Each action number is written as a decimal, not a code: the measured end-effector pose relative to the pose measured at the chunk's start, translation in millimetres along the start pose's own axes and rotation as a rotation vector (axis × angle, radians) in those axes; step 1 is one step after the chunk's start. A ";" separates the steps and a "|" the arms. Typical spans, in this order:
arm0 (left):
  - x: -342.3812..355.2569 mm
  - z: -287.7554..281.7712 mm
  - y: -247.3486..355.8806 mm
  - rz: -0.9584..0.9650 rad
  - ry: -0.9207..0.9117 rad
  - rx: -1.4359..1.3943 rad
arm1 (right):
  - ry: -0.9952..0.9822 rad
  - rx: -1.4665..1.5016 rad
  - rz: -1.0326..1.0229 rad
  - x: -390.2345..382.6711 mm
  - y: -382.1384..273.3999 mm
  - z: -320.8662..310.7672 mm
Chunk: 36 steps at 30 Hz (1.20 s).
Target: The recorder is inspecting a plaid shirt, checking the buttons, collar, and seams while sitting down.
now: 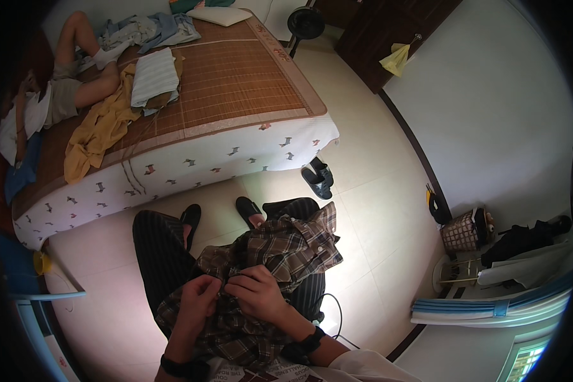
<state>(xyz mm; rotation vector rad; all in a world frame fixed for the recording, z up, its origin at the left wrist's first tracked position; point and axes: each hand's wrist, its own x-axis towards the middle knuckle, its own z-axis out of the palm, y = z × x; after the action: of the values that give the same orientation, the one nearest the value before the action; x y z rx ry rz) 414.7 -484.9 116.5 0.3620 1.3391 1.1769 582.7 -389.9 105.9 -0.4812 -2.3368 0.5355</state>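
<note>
A brown plaid cloth shirt (293,245) is spread in creased folds across a seated person's lap, over dark pinstriped trousers (149,248), its fabric gathered between two bare hands. By the left hand (198,298), a bit of the shirt is pinched between thumb and curled fingers; by the right hand (258,293), an adjoining piece is grasped just beside it, the fingers bent inward. Whether a button or only cloth is held at the fingertips cannot be made out. Part of the shirt is covered by the hands and forearms, and a printed grey top (235,371) is cut off by the lower edge.

Ahead, a bed topped with a brown woven mat (235,83) and draped with a white animal-print sheet (204,169) is occupied by a reclining person (62,105), whose head is mostly lost in the dark rim. A mustard-yellow garment (95,137) is crumpled alongside. At right, a brown-and-cream checked basket (461,232) is seen near a heap of black cloth (516,245), its shape hard to identify.
</note>
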 end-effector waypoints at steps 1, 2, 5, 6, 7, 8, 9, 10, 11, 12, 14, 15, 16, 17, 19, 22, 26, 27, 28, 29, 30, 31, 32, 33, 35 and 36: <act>-0.7 0.2 0.4 0.000 -0.006 0.003 | 0.005 -0.007 -0.001 -0.8 -0.1 0.7; -1.0 0.6 0.9 0.001 -0.012 0.006 | 0.010 -0.015 -0.002 -1.3 -0.3 1.0; -3.2 0.0 0.6 -0.001 -0.007 0.017 | -0.001 -0.026 0.005 -0.1 -3.6 -1.9; -4.3 -0.2 0.7 -0.002 -0.004 0.016 | -0.003 -0.023 0.005 -0.4 -4.2 -2.1; -5.0 -0.8 1.2 0.001 -0.004 0.031 | 0.001 -0.029 0.002 -0.7 -4.3 -1.0; -5.9 -1.3 1.6 0.003 -0.004 0.046 | 0.005 -0.034 0.000 -1.1 -4.6 0.0; -7.0 -1.3 1.8 -0.002 0.007 0.045 | 0.002 -0.023 0.000 -1.7 -5.0 1.0; -9.1 -0.4 2.0 -0.007 0.032 0.067 | -0.004 -0.022 -0.002 -2.4 -6.0 1.4; -10.7 0.4 2.2 -0.015 0.060 0.089 | -0.012 -0.018 -0.004 -2.9 -7.0 1.4; -8.4 0.8 1.6 -0.026 0.081 0.086 | -0.021 0.004 -0.003 -1.3 -6.4 -0.3; -1.6 -2.9 -7.7 0.133 0.088 0.279 | -0.067 -0.046 -0.022 0.2 -5.7 -2.5; 2.2 -6.0 -12.2 0.124 0.075 0.288 | -0.080 -0.010 -0.012 -0.2 -4.8 -2.6; 5.0 -7.9 -14.2 0.117 0.058 0.295 | -0.076 -0.041 -0.016 0.7 -3.8 -4.7; 6.8 -5.7 -14.2 0.142 0.053 0.305 | -0.073 -0.072 -0.020 0.5 -3.5 -5.8; 9.1 -4.2 -11.7 0.146 0.070 0.324 | -0.054 -0.059 -0.017 1.0 -1.5 -4.4; 7.3 -5.3 -8.5 0.218 0.027 0.360 | -0.006 -0.068 -0.035 6.4 -4.3 -2.9; 4.6 -7.1 -8.5 0.109 -0.065 0.243 | 0.017 -0.071 -0.045 2.8 -5.0 1.9; 4.4 -6.9 -8.0 0.050 -0.099 0.182 | 0.019 -0.073 -0.046 2.3 -4.4 2.6; 3.6 -7.4 -9.1 0.051 -0.100 0.180 | 0.018 -0.073 -0.047 1.4 -5.3 2.5; 3.2 -8.2 -10.4 0.058 -0.117 0.171 | 0.020 -0.078 -0.053 0.5 -6.0 2.6; 3.0 -8.7 -11.6 0.066 -0.134 0.162 | 0.022 -0.082 -0.059 -0.4 -6.4 2.6; 3.1 -8.9 -12.6 0.067 -0.135 0.160 | 0.021 -0.083 -0.060 -1.0 -6.5 2.6; 3.2 -9.2 -13.7 0.074 -0.141 0.160 | 0.035 -0.090 -0.072 -1.9 -6.5 2.6; 3.2 -9.3 -14.5 0.081 -0.147 0.159 | 0.048 -0.096 -0.083 -2.8 -6.6 2.5; 2.8 -9.1 -11.6 0.074 -0.150 0.177 | 0.044 -0.098 -0.084 -2.1 -6.5 0.5; 2.5 -9.0 -9.9 0.066 -0.155 0.197 | 0.042 -0.102 -0.083 -2.0 -6.6 -0.2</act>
<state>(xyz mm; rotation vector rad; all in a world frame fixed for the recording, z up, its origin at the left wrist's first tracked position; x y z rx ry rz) 410.7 -490.8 104.8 0.6310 1.3187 1.0508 582.9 -396.4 108.3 -0.4360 -2.3408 0.3659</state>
